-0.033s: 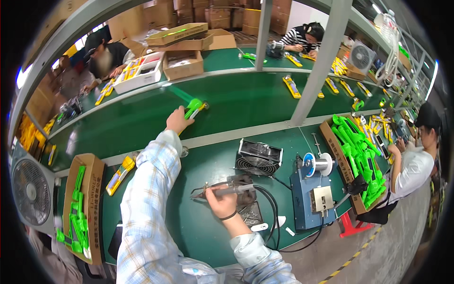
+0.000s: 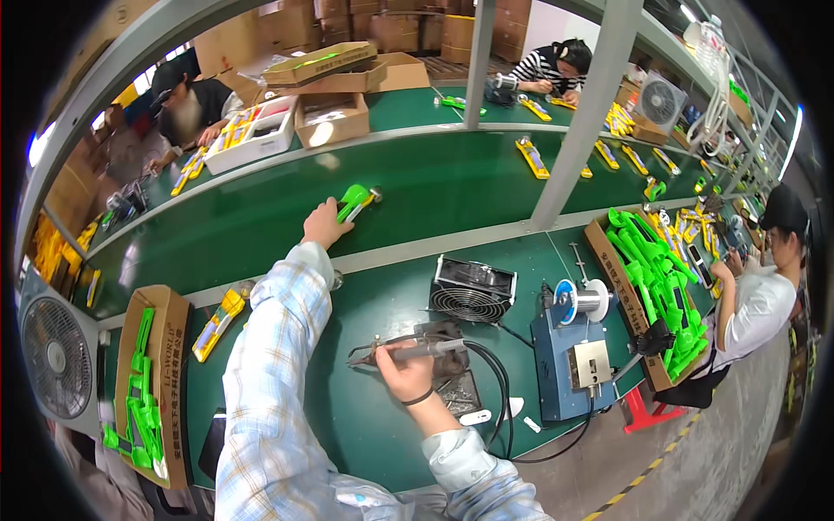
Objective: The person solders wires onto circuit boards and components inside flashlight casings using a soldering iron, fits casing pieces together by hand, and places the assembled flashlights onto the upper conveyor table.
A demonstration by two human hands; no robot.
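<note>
My left hand [image 2: 325,224], arm stretched forward, is closed on a green and yellow plastic device [image 2: 354,201] with a round metallic end, over the green conveyor belt [image 2: 417,195]. Whether the device rests on the belt I cannot tell. Over the near workbench, my right hand [image 2: 405,373] grips a soldering iron [image 2: 434,348] whose front points left. Beneath it are a dark stand [image 2: 447,330] and a small tray of dark bits [image 2: 460,392]. Close to my left forearm lies a yellow device [image 2: 219,326] with a round metallic end.
A black fan [image 2: 473,291] stands behind the iron. To the right are a blue soldering unit [image 2: 556,356], a solder spool [image 2: 582,301] and a box rim [image 2: 618,278] around green parts. Another box [image 2: 176,382] sits left. A grey post [image 2: 586,117] rises beyond. Several people work nearby.
</note>
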